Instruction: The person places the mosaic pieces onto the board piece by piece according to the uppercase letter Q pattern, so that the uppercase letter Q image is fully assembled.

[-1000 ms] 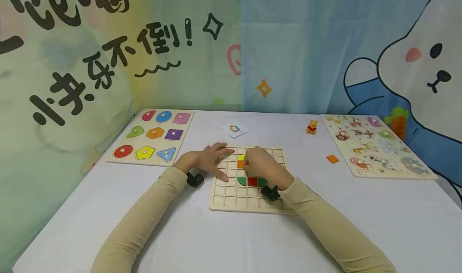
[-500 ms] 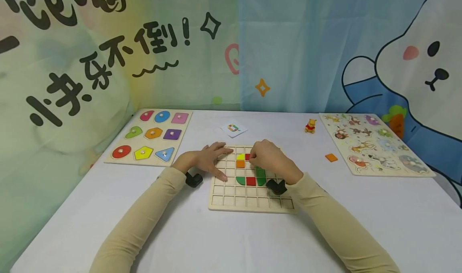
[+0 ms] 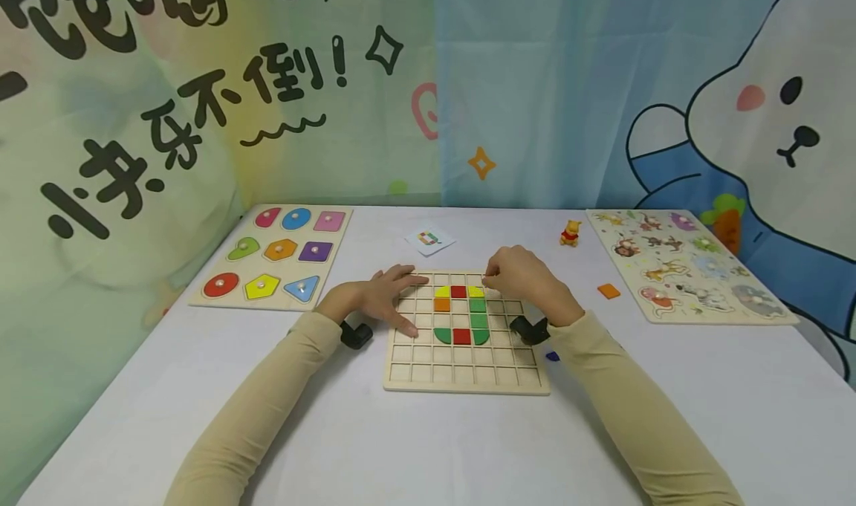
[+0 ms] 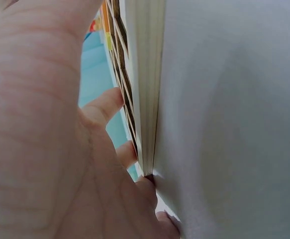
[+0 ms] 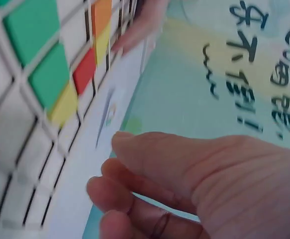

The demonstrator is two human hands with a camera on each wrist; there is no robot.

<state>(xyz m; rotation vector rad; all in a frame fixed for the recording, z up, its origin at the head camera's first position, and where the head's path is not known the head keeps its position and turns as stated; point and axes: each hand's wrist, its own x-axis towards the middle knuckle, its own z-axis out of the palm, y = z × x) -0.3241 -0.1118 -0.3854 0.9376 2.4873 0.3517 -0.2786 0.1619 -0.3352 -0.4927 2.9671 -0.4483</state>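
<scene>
A wooden grid board (image 3: pixel 428 376) lies on the table, bearing a ring of coloured tiles. Its top row shows a red square tile (image 3: pixel 458 292) between two yellow ones, the right-hand yellow tile (image 3: pixel 475 292) being nearest my right hand. Green tiles (image 3: pixel 478 307) run down the right side; an orange tile (image 3: pixel 442 305) sits on the left. My left hand (image 3: pixel 381 296) rests with spread fingers on the board's left edge. Above the upper right corner hovers my right hand (image 3: pixel 524 277), fingers loosely bent; the right wrist view shows nothing between thumb (image 5: pixel 149 147) and fingers.
Behind the board lies a pattern card (image 3: pixel 429 241). A loose orange tile (image 3: pixel 608 290) and a dark blue piece (image 3: pixel 552 356) lie to the right. A shape puzzle (image 3: pixel 317 283) stands left, an animal puzzle (image 3: pixel 675 309) right, near a small bear figurine (image 3: pixel 570 233).
My right hand has moved right and away from the tiles, uncovering the top red tile, the right yellow tile and the green column. My left hand has stayed on the board.
</scene>
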